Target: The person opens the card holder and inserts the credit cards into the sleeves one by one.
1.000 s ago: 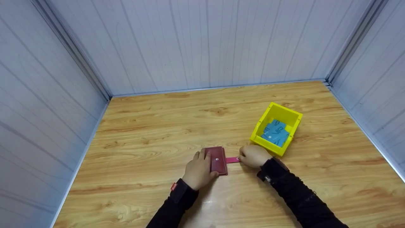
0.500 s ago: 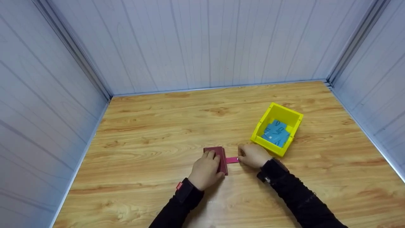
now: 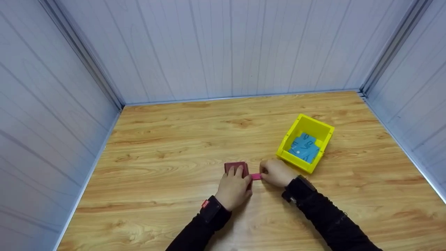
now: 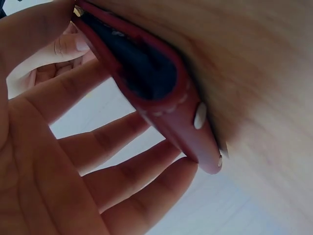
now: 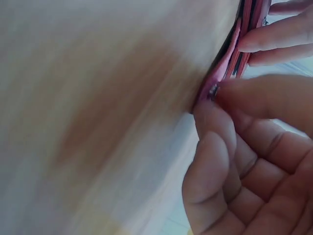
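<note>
A dark red wallet (image 3: pixel 231 165) lies on the wooden table under my left hand (image 3: pixel 232 190), whose fingers spread over its top and press it down. The left wrist view shows the end of the wallet (image 4: pixel 178 125) with a dark pocket gaping and a metal snap (image 4: pixel 200 115) on its side. From the right edge of the wallet sticks out a pink strap (image 3: pixel 256 176). My right hand (image 3: pixel 278 172) pinches the strap's free end between thumb and index finger. A snap stud on the strap (image 5: pixel 213 89) shows right at the thumb in the right wrist view.
Just beyond my right hand stands a yellow bin (image 3: pixel 302 165) holding several blue cards (image 3: pixel 305 147) marked VIP. Pale panel walls (image 3: pixel 223 48) enclose the wooden tabletop (image 3: pixel 167 139) at the back and both sides.
My left hand has slid right across the wallet, covering its snap, until its fingers reach the strap's base. My right hand keeps its pinch and has shifted slightly left.
</note>
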`<act>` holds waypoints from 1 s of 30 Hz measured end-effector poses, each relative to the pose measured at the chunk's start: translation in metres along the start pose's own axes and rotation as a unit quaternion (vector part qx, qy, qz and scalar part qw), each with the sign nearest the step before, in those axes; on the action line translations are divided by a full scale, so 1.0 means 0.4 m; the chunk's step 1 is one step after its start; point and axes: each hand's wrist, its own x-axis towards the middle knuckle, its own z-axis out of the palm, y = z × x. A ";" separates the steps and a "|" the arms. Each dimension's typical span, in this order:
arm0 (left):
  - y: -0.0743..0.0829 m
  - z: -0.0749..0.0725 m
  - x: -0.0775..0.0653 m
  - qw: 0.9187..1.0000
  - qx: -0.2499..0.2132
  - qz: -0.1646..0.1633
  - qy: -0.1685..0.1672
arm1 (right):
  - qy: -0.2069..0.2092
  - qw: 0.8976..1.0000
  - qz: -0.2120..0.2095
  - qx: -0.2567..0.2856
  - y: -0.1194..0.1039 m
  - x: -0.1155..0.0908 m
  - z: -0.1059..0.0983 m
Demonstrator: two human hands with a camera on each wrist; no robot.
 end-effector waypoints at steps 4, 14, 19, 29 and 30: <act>0.001 -0.004 0.000 1.000 -0.009 -0.001 -0.012 | 0.001 1.000 0.000 -0.007 -0.003 0.000 0.002; -0.004 0.002 -0.007 0.999 -0.013 0.014 0.035 | 0.002 1.000 -0.011 -0.012 -0.002 -0.003 0.002; -0.009 -0.014 -0.012 0.998 -0.048 0.017 0.044 | 0.020 0.999 -0.039 -0.021 0.000 -0.010 0.005; -0.040 -0.064 -0.017 0.992 -0.089 0.006 0.090 | 0.013 0.999 -0.036 -0.017 0.005 -0.010 0.003; -0.045 -0.069 -0.018 0.992 -0.085 0.003 0.096 | 0.010 0.999 -0.033 -0.014 0.005 -0.010 0.002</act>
